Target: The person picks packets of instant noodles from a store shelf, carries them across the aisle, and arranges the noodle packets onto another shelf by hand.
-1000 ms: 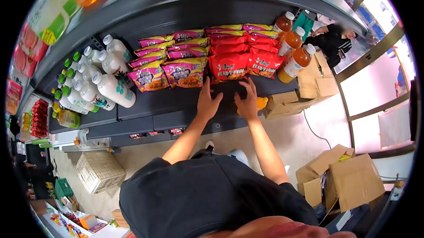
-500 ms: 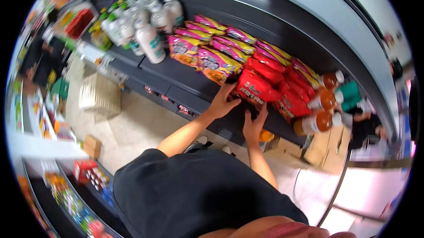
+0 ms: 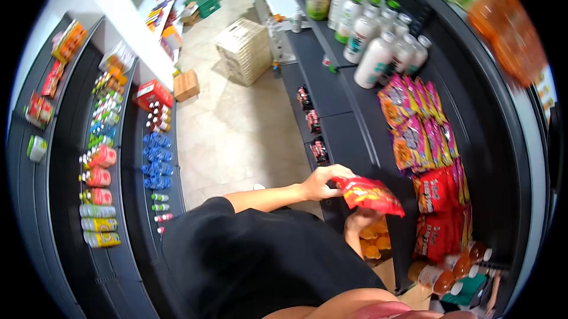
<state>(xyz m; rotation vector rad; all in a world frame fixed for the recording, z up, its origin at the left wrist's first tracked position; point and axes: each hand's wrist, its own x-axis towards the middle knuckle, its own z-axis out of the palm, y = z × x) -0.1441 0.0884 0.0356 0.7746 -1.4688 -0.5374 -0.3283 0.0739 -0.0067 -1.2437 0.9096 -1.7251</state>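
A shiny red snack packet (image 3: 374,195) is held in front of the shelf, away from the rows. My left hand (image 3: 324,183) pinches its left end between thumb and fingers. My right hand (image 3: 362,219) supports it from below, its fingers partly hidden behind the packet. Beside it on the dark shelf stand more red snack packets (image 3: 435,233) in rows. Pink and yellow snack packets (image 3: 408,141) are lined up further along the same shelf.
White bottles (image 3: 374,62) stand beyond the packets, and amber drink bottles (image 3: 435,277) are at the near end. Dark cans (image 3: 312,121) sit on a lower shelf. A woven basket (image 3: 244,50) and a cardboard box (image 3: 186,85) stand on the floor. Stocked shelves (image 3: 109,260) line the left.
A red packet has come off the shelf into my hands, which were both at the red row before. The view has turned left along the aisle.
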